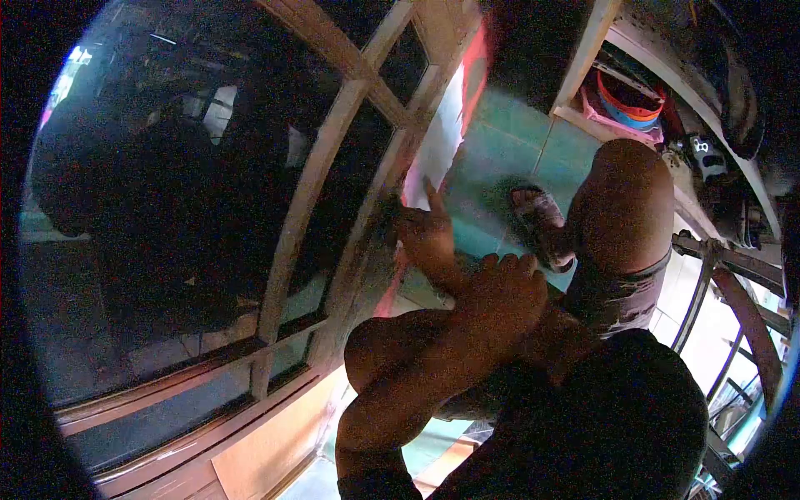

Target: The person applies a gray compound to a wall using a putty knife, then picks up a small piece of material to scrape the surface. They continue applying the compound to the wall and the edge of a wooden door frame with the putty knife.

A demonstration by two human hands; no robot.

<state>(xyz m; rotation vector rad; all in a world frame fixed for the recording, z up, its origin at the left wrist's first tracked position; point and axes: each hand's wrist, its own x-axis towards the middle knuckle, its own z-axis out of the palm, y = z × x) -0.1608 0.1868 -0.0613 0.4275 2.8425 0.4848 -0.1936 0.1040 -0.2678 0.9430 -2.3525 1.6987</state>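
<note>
My right hand (428, 237) is at the edge of a wooden window frame (367, 196), its fingertips against the wood beside a white and pink strip of wall (437, 154). One digit points up along the strip, and the other fingers are bent toward the frame. Anything under them is too dark to make out. Nearer to me, my left hand (508, 283) is closed with its knuckles up, overlapping my right forearm in view. Its palm side is hidden. Dark glass panes (192, 183) fill the frame on the left.
Green floor tiles (500, 142) lie below, with my sandalled foot (542, 225) on them. At the upper right, a shelf (587, 54) stands near a pink basin (621, 117). Dark metal bars (696, 292) are at the right. A light wooden panel (267, 437) is under the window.
</note>
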